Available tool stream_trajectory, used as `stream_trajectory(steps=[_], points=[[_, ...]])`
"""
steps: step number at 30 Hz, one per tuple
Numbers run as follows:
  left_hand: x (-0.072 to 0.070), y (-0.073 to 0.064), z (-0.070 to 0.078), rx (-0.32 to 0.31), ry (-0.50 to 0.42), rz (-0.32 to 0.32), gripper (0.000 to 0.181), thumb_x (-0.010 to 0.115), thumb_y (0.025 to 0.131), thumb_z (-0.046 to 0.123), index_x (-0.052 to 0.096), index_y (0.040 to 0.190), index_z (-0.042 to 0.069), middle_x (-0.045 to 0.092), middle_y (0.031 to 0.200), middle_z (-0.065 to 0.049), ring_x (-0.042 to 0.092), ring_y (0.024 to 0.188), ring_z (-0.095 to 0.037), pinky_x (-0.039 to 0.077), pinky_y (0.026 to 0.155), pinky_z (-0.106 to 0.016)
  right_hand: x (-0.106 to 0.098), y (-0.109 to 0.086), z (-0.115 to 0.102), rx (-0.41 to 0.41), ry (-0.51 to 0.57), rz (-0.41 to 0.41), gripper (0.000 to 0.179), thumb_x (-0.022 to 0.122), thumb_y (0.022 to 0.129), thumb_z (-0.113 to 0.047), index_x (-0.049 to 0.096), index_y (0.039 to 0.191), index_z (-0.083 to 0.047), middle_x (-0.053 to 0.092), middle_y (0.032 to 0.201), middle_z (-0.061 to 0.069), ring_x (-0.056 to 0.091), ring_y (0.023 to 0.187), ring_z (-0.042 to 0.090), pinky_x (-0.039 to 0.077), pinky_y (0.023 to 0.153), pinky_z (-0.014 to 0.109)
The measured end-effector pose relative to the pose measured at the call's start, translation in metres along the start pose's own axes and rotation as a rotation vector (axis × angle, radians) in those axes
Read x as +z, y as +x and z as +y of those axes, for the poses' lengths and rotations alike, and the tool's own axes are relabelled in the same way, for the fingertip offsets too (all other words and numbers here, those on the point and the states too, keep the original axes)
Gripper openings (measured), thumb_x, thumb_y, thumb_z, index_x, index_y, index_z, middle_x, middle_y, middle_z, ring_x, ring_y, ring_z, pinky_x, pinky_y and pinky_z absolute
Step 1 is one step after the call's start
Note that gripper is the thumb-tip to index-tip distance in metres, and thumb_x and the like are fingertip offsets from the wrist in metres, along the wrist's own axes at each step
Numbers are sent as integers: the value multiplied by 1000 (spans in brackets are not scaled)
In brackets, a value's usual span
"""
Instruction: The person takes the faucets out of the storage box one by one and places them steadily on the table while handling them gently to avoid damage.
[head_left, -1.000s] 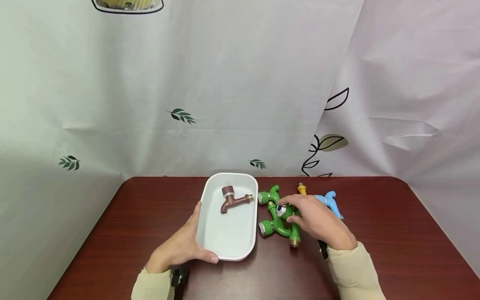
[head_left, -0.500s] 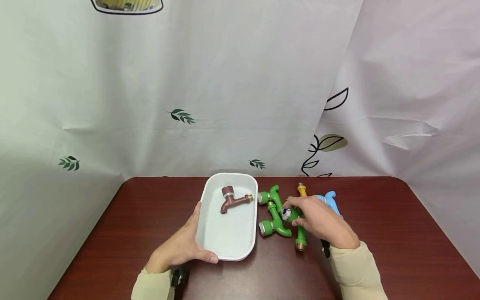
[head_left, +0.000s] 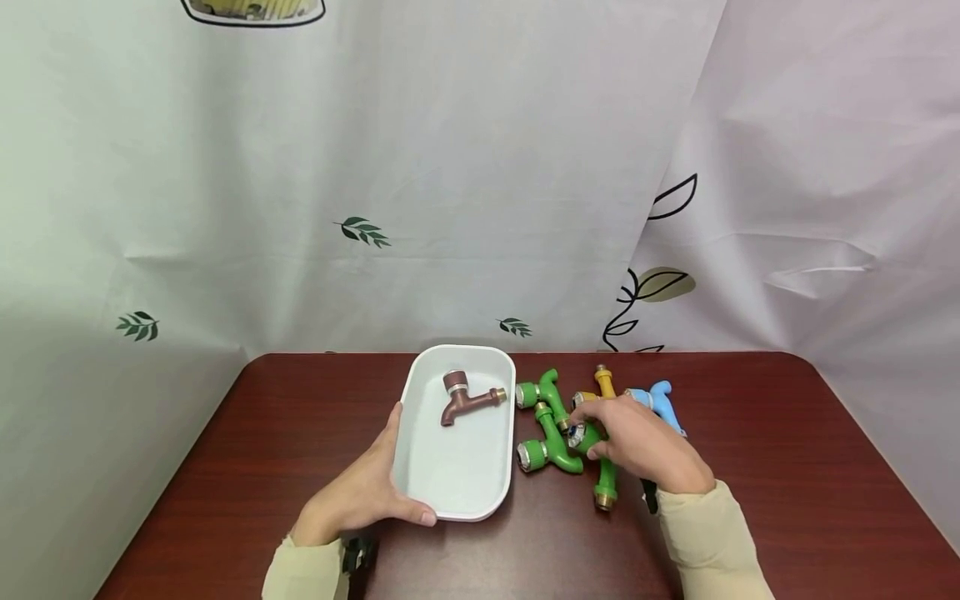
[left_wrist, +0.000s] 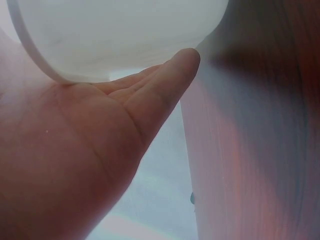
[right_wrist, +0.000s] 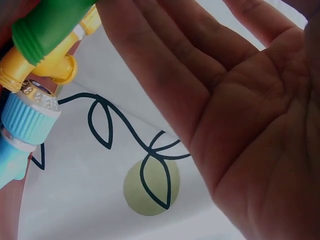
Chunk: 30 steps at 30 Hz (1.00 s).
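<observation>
A white plastic tray (head_left: 453,475) holds a brown faucet (head_left: 461,398) with a brass threaded end. My left hand (head_left: 367,487) rests against the tray's near left corner, fingers straight along its side and thumb at the near rim. In the left wrist view the fingers (left_wrist: 160,95) lie along the tray wall (left_wrist: 125,40). Over the pile to the right of the tray, my right hand (head_left: 645,442) pinches the knob of a green faucet (head_left: 605,483) between thumb and fingers. The hand covers part of that faucet.
Two other green faucets (head_left: 555,446) lie between the tray and my right hand. Beyond that hand are a yellow faucet (head_left: 604,380) and a light blue faucet (head_left: 663,407). A printed white curtain (head_left: 480,208) hangs behind the dark red table (head_left: 787,467).
My right hand has shifted slightly right and toward me, with the green faucet moving along. The yellow faucet's knob now shows. My left hand and the tray have stayed put.
</observation>
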<state>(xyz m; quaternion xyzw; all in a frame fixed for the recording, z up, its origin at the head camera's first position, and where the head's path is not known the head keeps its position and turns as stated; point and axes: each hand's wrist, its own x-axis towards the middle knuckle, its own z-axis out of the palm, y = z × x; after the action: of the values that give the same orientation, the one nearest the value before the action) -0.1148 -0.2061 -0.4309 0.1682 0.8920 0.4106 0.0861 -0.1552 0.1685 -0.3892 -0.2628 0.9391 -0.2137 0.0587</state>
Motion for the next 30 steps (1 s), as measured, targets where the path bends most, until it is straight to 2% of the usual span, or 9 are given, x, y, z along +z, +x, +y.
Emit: stream_trajectory(steps=[5, 12, 18, 30], points=[[0, 0, 1, 2, -1, -3, 154, 97, 54, 51, -4, 161, 5, 8, 166, -19, 21, 149, -34, 25, 116, -49, 3, 1, 1, 21, -3, -12, 36, 87, 74, -4, 76, 107, -11, 71, 100, -6, 61, 87, 11, 52, 74, 31], [0, 0, 3, -16, 2, -7, 154, 97, 56, 50, -6, 160, 2, 9, 165, -22, 20, 149, -37, 25, 115, -56, 5, 2, 4, 55, 2, -25, 32, 88, 73, -4, 75, 102, -12, 68, 94, -8, 57, 79, 10, 49, 68, 28], [0, -1, 3, -56, 6, -24, 156, 97, 55, 50, -8, 159, -1, 4, 165, -25, 15, 150, -38, 20, 115, -60, 9, 3, 6, 51, -13, -28, 34, 88, 73, -3, 74, 102, -12, 68, 95, -6, 59, 83, 11, 51, 71, 31], [0, -1, 4, -57, -1, -30, 156, 97, 56, 50, -9, 158, -2, 3, 165, -26, 14, 150, -39, 19, 115, -60, 15, 6, 8, 79, -14, -56, 33, 87, 74, -1, 74, 102, -11, 68, 97, -3, 60, 88, 15, 51, 76, 35]])
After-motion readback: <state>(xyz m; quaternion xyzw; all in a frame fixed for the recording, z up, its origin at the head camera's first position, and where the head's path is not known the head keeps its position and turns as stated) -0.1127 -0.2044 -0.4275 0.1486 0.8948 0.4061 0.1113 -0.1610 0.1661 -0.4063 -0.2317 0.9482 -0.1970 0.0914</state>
